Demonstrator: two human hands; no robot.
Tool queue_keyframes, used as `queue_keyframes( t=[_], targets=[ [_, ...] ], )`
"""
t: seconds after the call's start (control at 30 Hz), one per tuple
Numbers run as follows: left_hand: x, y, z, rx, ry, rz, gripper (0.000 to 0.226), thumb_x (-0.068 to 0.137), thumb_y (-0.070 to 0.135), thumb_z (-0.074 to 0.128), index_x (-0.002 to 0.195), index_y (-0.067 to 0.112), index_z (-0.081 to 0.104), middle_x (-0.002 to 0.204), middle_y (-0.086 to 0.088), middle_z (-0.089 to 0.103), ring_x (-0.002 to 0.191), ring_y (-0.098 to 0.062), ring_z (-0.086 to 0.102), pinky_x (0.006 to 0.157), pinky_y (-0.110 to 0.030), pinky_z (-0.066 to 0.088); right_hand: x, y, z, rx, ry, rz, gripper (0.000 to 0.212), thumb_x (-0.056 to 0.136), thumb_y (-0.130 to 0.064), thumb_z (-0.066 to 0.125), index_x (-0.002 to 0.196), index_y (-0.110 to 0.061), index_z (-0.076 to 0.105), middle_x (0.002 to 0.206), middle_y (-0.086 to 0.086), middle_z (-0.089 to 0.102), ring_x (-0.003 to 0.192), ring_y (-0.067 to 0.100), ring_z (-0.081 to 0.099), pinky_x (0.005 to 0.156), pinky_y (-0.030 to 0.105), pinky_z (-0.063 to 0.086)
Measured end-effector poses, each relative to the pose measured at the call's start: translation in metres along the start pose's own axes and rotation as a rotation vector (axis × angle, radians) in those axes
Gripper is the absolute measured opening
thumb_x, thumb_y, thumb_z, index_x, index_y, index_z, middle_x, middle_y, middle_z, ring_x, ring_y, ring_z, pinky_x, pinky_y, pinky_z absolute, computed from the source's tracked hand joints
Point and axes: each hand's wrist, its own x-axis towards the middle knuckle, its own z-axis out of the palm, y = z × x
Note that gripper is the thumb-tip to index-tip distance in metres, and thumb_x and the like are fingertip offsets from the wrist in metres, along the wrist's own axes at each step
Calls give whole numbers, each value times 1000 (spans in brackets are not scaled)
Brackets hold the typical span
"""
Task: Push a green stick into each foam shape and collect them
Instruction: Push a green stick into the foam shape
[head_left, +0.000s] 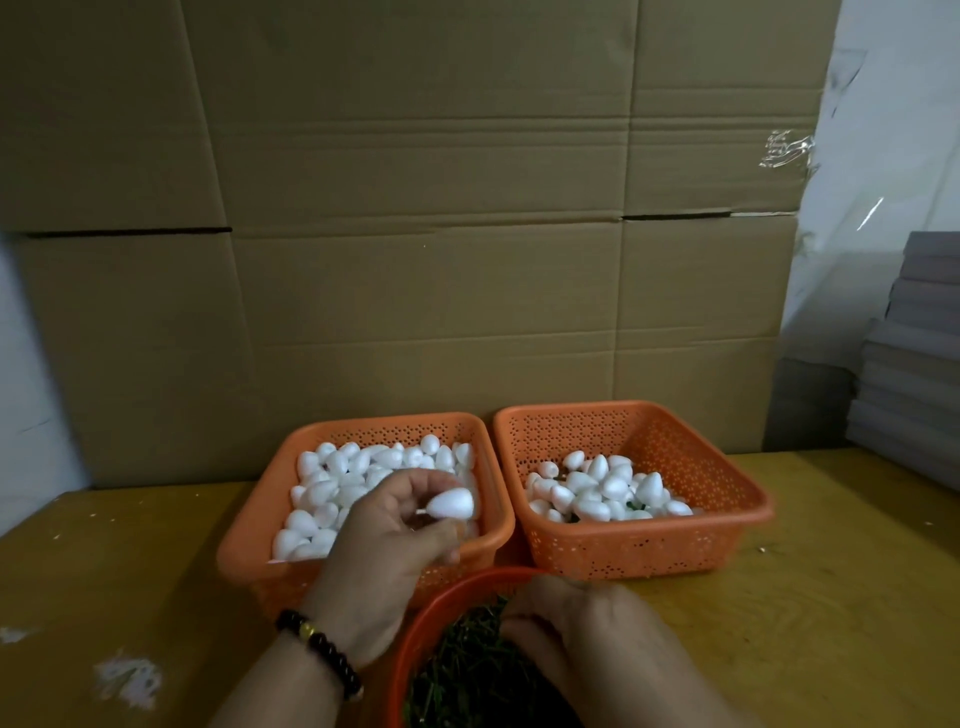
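My left hand (387, 540) holds a white egg-like foam shape (452, 504) between thumb and fingers, just above the near edge of the left orange basket (244, 535), which is full of plain foam shapes. My right hand (576, 629) reaches into a round orange bowl (415, 629) of green sticks (467, 670) at the table's front; its fingers are curled among the sticks, and whether they hold one is hidden. The right orange basket (727, 530) holds several foam shapes with green stems showing beneath.
The baskets stand side by side on a yellow wooden table (841, 597) against a wall of cardboard boxes (415, 260). Grey stacked boards (914, 364) sit at the far right. My left wrist wears a dark bead bracelet (322, 649).
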Motion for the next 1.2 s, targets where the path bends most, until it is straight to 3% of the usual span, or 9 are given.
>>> queue_keyframes(
  t=[0.17, 0.3, 0.43, 0.53, 0.73, 0.83, 0.93, 1.2],
  targets=[
    [-15, 1, 13, -203, -86, -72, 27, 80, -4, 65, 104, 7, 66, 94, -16, 71, 76, -23, 68, 59, -28, 54, 1, 7, 0, 166, 202, 48, 18, 94, -26, 57, 108, -30, 68, 91, -16, 60, 70, 2, 61, 69, 18, 50],
    [-21, 7, 18, -354, -136, -134, 41, 68, 0, 68, 107, 0, 57, 94, -19, 70, 80, -29, 70, 62, -31, 57, 1, 9, -2, 244, 337, 55, 23, 94, -22, 54, 114, -31, 63, 87, -19, 63, 77, -2, 60, 68, 8, 44],
    [-24, 12, 18, -574, -234, -261, 32, 69, -7, 64, 99, 2, 60, 101, -25, 67, 77, -27, 69, 60, -31, 57, 1, 8, -8, 490, 423, 107, 7, 85, -30, 62, 89, -29, 56, 66, -13, 64, 51, 5, 58, 49, 12, 40],
    [-25, 13, 20, -667, -267, -322, 33, 67, -6, 65, 99, 3, 63, 102, -23, 67, 73, -25, 69, 56, -29, 57, 1, 5, -14, 625, 460, 104, 12, 78, -37, 62, 78, -25, 61, 56, -5, 63, 43, 5, 54, 43, 17, 42],
    [-26, 10, 21, -866, -290, -455, 50, 68, -6, 63, 118, -1, 61, 111, -22, 66, 73, -26, 68, 53, -27, 56, 2, 0, -21, 865, 466, 92, 22, 78, -24, 59, 95, -18, 70, 78, 6, 73, 69, 14, 70, 62, 18, 53],
    [-26, 9, 23, -928, -291, -495, 48, 67, -4, 64, 115, -4, 65, 111, -21, 65, 73, -26, 68, 52, -27, 57, 2, -2, -20, 897, 459, 90, 23, 80, -16, 57, 99, -13, 70, 84, 4, 75, 77, 17, 72, 65, 18, 55],
    [-27, 9, 25, -949, -286, -502, 40, 65, -1, 67, 105, -5, 69, 108, -21, 67, 71, -24, 68, 52, -26, 57, 1, -2, -19, 910, 462, 101, 19, 85, -3, 58, 97, -12, 69, 83, 4, 75, 78, 18, 73, 66, 19, 55],
    [-27, 6, 25, -958, -318, -444, 40, 77, 1, 59, 116, 5, 68, 105, -18, 67, 81, -25, 69, 66, -34, 60, 1, -2, -17, 875, 482, 114, 22, 80, 4, 65, 91, -13, 72, 80, 4, 76, 76, 18, 73, 68, 22, 57]
  ],
)
